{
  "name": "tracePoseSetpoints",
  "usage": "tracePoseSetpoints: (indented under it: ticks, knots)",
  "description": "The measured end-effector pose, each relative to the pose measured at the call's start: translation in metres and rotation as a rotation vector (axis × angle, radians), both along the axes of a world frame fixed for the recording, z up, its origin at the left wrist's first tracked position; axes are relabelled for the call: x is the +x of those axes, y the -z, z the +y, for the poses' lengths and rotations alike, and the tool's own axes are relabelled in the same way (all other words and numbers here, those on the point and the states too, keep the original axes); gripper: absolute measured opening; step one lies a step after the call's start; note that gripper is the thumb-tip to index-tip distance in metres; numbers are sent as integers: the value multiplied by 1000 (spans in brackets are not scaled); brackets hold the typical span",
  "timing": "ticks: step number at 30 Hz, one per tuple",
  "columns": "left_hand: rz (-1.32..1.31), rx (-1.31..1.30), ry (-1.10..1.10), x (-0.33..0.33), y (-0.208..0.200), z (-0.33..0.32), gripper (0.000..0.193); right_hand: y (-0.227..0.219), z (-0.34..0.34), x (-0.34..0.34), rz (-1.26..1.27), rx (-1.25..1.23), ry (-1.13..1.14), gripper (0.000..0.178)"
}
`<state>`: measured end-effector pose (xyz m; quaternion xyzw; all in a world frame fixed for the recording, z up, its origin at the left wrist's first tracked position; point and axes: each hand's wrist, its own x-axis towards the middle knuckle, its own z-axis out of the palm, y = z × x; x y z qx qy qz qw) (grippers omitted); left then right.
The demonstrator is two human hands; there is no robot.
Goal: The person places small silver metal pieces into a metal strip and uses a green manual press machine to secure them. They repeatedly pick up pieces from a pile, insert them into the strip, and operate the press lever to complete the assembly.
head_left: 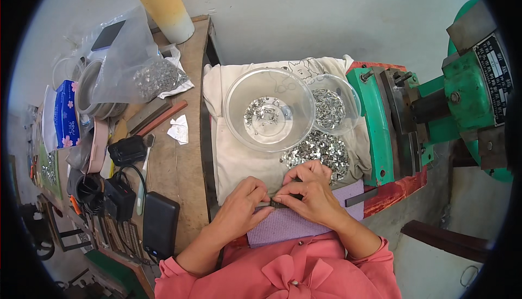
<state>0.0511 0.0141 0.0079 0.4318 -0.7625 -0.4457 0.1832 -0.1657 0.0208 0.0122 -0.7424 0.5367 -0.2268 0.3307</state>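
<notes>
My left hand (243, 207) and my right hand (311, 197) meet above the front edge of the cloth, fingertips almost touching. Both are closed in a pinch around a small dark metal piece (276, 204), partly covered by the fingers; its exact kind does not show. Under the hands lies a purple textured mat (304, 224). Just beyond my right hand spreads a loose heap of small shiny metal pieces (321, 152). Behind it stand a large clear plastic tub (231, 122) with some metal bits at its bottom and a smaller clear tub (353, 103) holding more bits.
A green machine (375, 130) with metal jaws borders the cloth (228, 163) on the right. The wooden table (182, 190) at left carries a black power bank (161, 224), a black adapter (119, 197), a brush (148, 144), a bag of metal bits (157, 79) and a yellow bottle (166, 8).
</notes>
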Motion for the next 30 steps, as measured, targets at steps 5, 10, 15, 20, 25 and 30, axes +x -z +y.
tracePoseSetpoints:
  ticks: [5,10,15,20,25,30]
  knots:
    - [-5,-11,0,0,1,1,26,2,1,0,17,-31,-8,12]
    - [-10,-26,2,0,1,1,26,1,2,2,47,-56,-21,12]
    - [-6,-24,3,0,2,1,26,2,2,3,50,-54,-27,13]
    - [4,-46,1,0,1,0,26,0,1,0,56,-39,-39,13]
    - [7,-25,-6,0,1,1,26,0,-1,3,62,-34,-34,14]
    - [0,-30,-5,0,1,1,26,1,0,-3,54,-77,-42,14]
